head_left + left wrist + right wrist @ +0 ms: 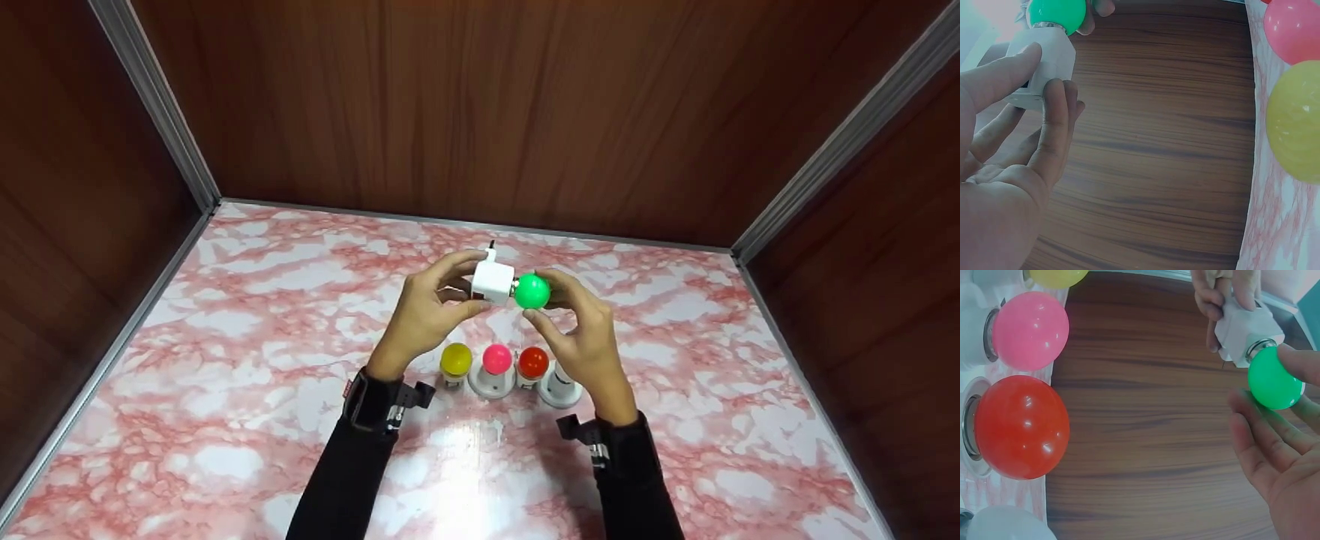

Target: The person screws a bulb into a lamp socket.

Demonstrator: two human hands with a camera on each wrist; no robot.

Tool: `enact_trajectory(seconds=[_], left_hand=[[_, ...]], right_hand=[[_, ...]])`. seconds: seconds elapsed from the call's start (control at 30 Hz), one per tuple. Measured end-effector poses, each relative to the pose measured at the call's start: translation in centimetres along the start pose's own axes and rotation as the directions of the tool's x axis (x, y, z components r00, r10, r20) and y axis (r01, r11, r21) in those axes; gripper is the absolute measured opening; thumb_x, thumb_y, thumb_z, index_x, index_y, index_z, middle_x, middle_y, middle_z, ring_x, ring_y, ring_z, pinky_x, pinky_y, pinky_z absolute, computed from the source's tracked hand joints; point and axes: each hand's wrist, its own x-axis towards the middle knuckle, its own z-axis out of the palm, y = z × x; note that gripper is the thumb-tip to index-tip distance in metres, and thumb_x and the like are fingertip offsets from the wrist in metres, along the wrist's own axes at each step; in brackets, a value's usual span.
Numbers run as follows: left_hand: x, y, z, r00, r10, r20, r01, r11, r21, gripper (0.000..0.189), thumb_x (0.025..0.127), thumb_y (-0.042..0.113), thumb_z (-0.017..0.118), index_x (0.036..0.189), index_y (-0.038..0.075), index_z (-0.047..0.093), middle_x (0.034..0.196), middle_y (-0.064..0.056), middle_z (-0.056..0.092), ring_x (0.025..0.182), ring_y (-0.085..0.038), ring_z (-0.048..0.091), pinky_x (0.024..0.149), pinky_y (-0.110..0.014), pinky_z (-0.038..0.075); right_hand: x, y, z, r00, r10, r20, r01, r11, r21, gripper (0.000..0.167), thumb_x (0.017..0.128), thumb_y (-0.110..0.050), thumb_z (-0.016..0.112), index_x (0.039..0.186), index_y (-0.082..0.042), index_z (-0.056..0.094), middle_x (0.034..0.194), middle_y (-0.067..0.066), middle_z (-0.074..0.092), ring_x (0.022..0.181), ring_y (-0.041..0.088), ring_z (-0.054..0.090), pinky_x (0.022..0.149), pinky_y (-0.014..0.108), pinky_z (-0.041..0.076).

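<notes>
My left hand point(427, 311) grips a white, blocky bulb holder point(493, 282), thumb on one face and fingers on the other. A green light bulb point(532, 291) sits at the holder's right side, its metal base partly visible at the socket. My right hand point(581, 330) pinches the green bulb between thumb and fingers. In the left wrist view the bulb point(1058, 12) stands above the holder point(1053, 56). The right wrist view shows a strip of the metal base between bulb point(1275, 379) and holder point(1247, 326); how far it is screwed in I cannot tell.
Nearer me stand a yellow bulb point(456, 360), a pink bulb point(497, 359) and a red bulb point(533, 363), each in a white holder. A white bulb point(1010, 526) is beside the red one. Wood-grain panels point(450, 112) enclose the marble-patterned table point(300, 405).
</notes>
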Motion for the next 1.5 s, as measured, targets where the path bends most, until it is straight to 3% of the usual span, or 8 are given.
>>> enact_trajectory(seconds=[0.17,0.33,0.6,0.8,1.0,1.27,1.5], left_hand=[[-0.06,-0.07,0.11,0.999,0.025,-0.02,-0.025,1.0,-0.01,0.059,0.085,0.001,0.087,0.14,0.005,0.066,0.132,-0.019,0.076,0.099,-0.028,0.078,0.093,-0.031,0.067],[-0.07,-0.1,0.32,0.999,0.042,-0.035,-0.042,0.999,-0.014,0.057,0.084,-0.001,0.087,0.137,0.005,0.067,0.13,-0.019,0.076,0.097,-0.028,0.078,0.09,-0.031,0.067],[-0.13,-0.15,0.7,0.997,0.06,-0.042,-0.06,0.998,0.002,0.056,0.082,-0.005,0.087,0.134,0.003,0.068,0.126,-0.02,0.077,0.094,-0.028,0.077,0.088,-0.03,0.068],[-0.19,-0.19,0.76,0.997,0.069,-0.039,-0.068,0.998,0.008,0.055,0.081,-0.005,0.087,0.133,0.003,0.068,0.128,-0.02,0.076,0.093,-0.028,0.078,0.088,-0.028,0.067],[-0.14,-0.34,0.75,0.996,0.077,-0.039,-0.077,0.997,0.011,0.055,0.081,-0.004,0.087,0.133,0.003,0.068,0.128,-0.019,0.077,0.091,-0.027,0.078,0.088,-0.029,0.068],[-0.04,-0.2,0.73,0.997,0.068,-0.04,-0.068,0.998,0.01,0.057,0.083,-0.001,0.087,0.137,0.005,0.068,0.129,-0.019,0.077,0.094,-0.027,0.078,0.088,-0.029,0.067],[-0.11,0.52,0.54,0.999,0.024,-0.026,-0.024,1.0,-0.009,0.061,0.088,0.004,0.085,0.144,0.007,0.063,0.133,-0.02,0.075,0.098,-0.028,0.079,0.091,-0.029,0.067]], right_hand=[[-0.01,0.06,0.09,0.999,0.047,0.016,-0.047,0.999,0.026,0.047,0.091,-0.007,0.082,0.135,0.0,0.066,0.11,0.013,0.081,0.088,0.021,0.078,0.087,0.024,0.065],[-0.02,-0.08,0.1,0.995,0.09,0.03,-0.091,0.995,0.039,0.044,0.095,-0.007,0.078,0.137,0.0,0.065,0.108,0.013,0.082,0.087,0.016,0.077,0.085,0.017,0.062],[-0.04,-0.27,0.05,0.991,0.129,0.041,-0.13,0.991,0.03,0.036,0.1,-0.008,0.071,0.135,0.001,0.067,0.101,0.014,0.082,0.08,0.03,0.079,0.081,0.015,0.062],[-0.1,-0.04,0.18,0.994,0.104,-0.016,-0.103,0.993,0.05,0.032,0.097,-0.005,0.074,0.128,0.001,0.072,0.112,0.015,0.078,0.092,0.012,0.075,0.086,0.013,0.061],[-0.01,-0.25,0.37,0.994,0.098,-0.049,-0.09,0.987,0.132,0.036,0.096,-0.001,0.074,0.131,0.005,0.071,0.12,0.022,0.072,0.101,0.006,0.072,0.09,0.016,0.063],[0.21,-0.42,0.32,0.995,0.066,-0.07,-0.056,0.99,0.13,0.034,0.095,0.002,0.074,0.128,0.007,0.065,0.122,0.022,0.073,0.103,0.009,0.075,0.089,0.018,0.064],[0.15,-0.38,-0.1,0.998,-0.015,-0.061,0.024,0.988,0.155,0.055,0.08,0.008,0.087,0.13,0.005,0.066,0.127,0.024,0.069,0.108,0.01,0.074,0.093,0.021,0.064]])
